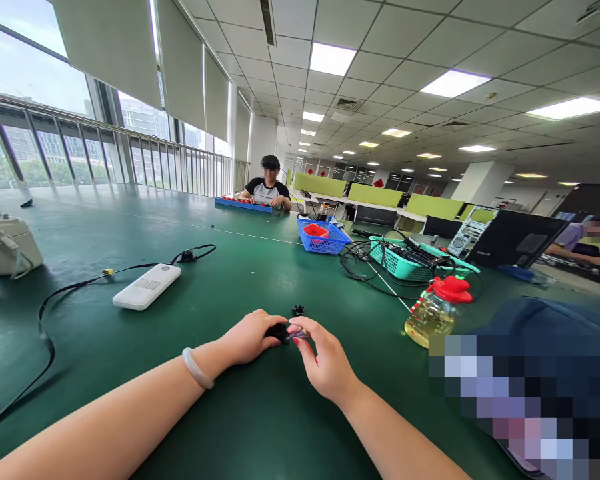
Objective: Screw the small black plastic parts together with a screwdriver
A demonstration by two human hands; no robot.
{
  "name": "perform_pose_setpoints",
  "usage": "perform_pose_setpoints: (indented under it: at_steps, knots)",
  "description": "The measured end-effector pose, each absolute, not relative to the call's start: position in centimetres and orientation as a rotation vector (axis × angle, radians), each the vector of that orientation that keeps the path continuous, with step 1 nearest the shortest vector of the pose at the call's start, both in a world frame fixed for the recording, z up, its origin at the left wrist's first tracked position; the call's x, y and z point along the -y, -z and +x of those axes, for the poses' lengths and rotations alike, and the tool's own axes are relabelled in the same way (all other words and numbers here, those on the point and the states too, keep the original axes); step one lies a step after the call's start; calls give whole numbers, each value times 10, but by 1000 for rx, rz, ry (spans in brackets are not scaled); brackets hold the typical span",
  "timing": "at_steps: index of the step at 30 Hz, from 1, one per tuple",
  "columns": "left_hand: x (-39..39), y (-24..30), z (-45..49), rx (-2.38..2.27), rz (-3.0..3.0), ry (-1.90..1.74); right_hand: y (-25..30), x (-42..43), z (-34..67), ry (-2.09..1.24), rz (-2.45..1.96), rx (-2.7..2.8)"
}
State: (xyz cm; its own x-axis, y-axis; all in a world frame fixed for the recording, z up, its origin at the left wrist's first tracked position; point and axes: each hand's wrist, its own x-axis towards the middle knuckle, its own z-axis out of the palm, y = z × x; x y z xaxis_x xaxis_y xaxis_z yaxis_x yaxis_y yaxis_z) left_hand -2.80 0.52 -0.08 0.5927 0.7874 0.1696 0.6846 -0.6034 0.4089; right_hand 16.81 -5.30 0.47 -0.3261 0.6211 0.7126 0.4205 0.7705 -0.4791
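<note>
Low over the green table [230, 280], my left hand [250, 337] is closed around a small black object [279, 333], mostly covered by the fingers. My right hand [325, 360] meets it from the right, thumb and fingers pinching a small, partly see-through piece [298, 334] against the black object's end. Its kind is too small to make out. Just beyond the fingertips lies another small black piece [299, 311] with an uneven outline, touched by neither hand. A pale bracelet [197, 369] circles my left wrist.
Left of my hands lie a white power bank [147, 287] and a black strap-like cord [43, 320]. To the right stand a red-lidded jar [433, 317], a teal basket [405, 260] of cables, a blue basket [323, 237] and dark fabric [530, 327]. A person [267, 187] sits opposite.
</note>
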Motion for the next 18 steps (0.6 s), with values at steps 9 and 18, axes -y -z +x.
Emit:
perform_pose_setpoints:
  at_steps: [9,18]
  knots:
    - [-6,3,-28,-1207,2536,-480,-4,53,168,-243,-783,1977]
    - [-6,3,-28,-1191,2546,-491,-6,53,167,-263,-787,1983]
